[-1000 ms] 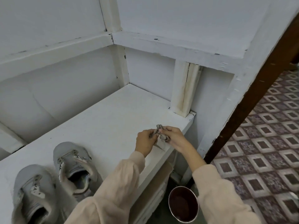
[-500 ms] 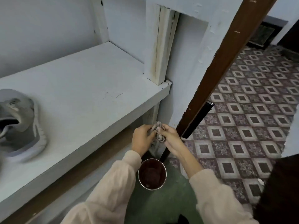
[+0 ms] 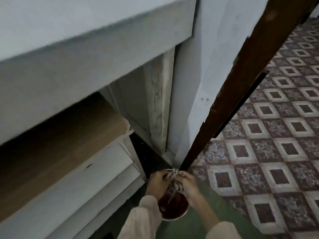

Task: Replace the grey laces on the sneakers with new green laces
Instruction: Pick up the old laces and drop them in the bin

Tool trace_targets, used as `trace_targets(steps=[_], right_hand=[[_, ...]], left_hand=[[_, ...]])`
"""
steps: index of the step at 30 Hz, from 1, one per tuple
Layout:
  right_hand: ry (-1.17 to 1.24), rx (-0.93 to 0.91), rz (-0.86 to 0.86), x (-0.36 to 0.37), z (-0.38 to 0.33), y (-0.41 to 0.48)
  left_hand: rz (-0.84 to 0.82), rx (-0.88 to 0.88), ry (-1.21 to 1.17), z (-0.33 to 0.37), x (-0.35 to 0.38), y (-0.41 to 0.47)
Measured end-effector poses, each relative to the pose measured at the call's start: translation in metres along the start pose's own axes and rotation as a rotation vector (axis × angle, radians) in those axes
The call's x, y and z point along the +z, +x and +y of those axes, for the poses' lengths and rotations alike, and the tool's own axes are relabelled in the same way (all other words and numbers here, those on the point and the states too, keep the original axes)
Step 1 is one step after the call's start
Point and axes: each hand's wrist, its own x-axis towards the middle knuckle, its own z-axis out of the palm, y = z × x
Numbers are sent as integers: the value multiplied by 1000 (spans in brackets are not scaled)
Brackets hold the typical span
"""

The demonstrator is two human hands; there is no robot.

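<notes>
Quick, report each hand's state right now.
Left hand: fingers curled round the bundled grey laces.
Right hand: pinching the same laces, above the metal bin.

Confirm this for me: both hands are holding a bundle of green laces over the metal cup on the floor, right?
Not quite. The head view shows the laces are grey, not green. The rest stands: the left hand and right hand hold the bundle over the metal cup on the floor.
</notes>
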Motion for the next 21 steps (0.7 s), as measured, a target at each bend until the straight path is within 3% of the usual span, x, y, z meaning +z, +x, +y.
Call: trace_targets(steps=[4,8,11,16,21], right_hand=[[47,109,64,-10,45,49],[58,195,60,-26,69,66],[34,217,89,-31,69,54],[20,223,27,-20,27,-1],[156,230,32,5,-57,-89]], left_hand=[[-126,-85,-75,-56,41,40],[-72,-260,-210,-91,60,54],[-62,-292,-261,-91,52,40],[-35,-324,-391,-31,10,-15],[-52,-256,-404,69,-55,-79]])
